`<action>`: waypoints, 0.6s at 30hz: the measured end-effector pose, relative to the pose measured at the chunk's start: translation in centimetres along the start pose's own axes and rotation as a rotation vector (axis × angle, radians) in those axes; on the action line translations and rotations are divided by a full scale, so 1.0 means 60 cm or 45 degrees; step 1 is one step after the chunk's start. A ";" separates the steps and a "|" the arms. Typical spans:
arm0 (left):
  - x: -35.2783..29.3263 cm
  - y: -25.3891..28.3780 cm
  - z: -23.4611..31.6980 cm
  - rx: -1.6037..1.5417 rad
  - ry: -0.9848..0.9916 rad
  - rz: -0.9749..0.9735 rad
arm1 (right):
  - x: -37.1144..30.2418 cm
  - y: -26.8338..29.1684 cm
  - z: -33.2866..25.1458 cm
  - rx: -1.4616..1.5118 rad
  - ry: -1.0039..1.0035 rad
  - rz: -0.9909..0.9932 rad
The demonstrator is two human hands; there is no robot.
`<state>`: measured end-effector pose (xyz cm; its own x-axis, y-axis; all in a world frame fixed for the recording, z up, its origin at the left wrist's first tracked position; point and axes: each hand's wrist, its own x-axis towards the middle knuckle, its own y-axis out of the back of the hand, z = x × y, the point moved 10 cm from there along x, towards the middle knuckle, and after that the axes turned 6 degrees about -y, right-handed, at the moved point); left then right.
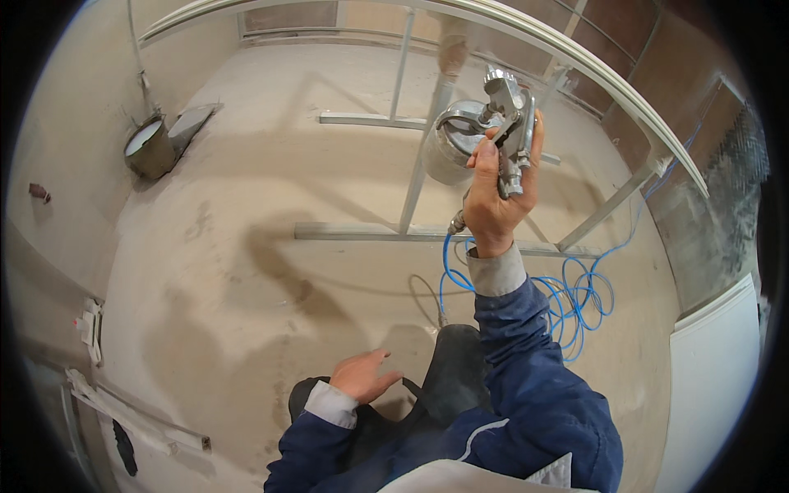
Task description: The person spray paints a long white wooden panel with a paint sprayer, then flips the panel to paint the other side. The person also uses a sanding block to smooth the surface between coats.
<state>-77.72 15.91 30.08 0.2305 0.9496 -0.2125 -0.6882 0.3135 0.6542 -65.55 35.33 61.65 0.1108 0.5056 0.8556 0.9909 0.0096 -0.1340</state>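
My right hand [498, 197] is raised in front of me, its fingers wrapped round the grip of a silver paint spray gun [511, 123]. Below the gun's head hangs a pale, coated paint cup [448, 156], tilted to the left. A blue air hose [448, 267] runs down from a metal fitting under the hand. My left hand [362, 376] is low, by my knee, with thumb and fingers apart and nothing in it. Just beyond the gun, a long white panel [567, 45] lies across a metal stand [415, 181].
Loops of blue hose [588, 292] lie on the floor at right, under the stand's feet. A bucket [152, 152] with white contents stands by the left wall. A white board [711, 386] leans at lower right. Metal rails [156, 415] lie at lower left.
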 end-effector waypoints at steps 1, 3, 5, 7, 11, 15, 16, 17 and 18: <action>-0.010 0.009 -0.015 -0.003 0.014 0.011 | -0.009 -0.035 -0.006 0.010 0.019 -0.015; -0.027 0.020 -0.030 -0.032 0.022 0.025 | -0.021 -0.086 -0.012 0.033 -0.001 -0.054; -0.044 0.032 -0.043 -0.078 0.020 0.071 | -0.028 -0.137 -0.017 0.052 -0.004 -0.078; -0.054 0.035 -0.052 -0.115 0.035 0.096 | -0.029 -0.176 -0.022 0.057 0.015 -0.106; -0.074 0.046 -0.087 -0.165 0.092 0.108 | -0.043 -0.282 -0.032 0.137 0.008 -0.174; -0.086 0.056 -0.124 -0.192 0.166 0.090 | -0.054 -0.374 -0.036 0.197 -0.055 -0.243; -0.089 0.062 -0.129 -0.193 0.152 0.113 | -0.058 -0.397 -0.038 0.209 -0.061 -0.257; -0.093 0.065 -0.136 -0.194 0.149 0.124 | -0.062 -0.421 -0.040 0.236 -0.073 -0.274; -0.097 0.068 -0.143 -0.191 0.147 0.132 | -0.063 -0.444 -0.044 0.222 -0.046 -0.272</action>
<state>-87.77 11.73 27.76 0.0783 0.9683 -0.2372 -0.8007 0.2028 0.5636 -92.15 30.87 63.32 -0.1055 0.5068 0.8556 0.9630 0.2665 -0.0391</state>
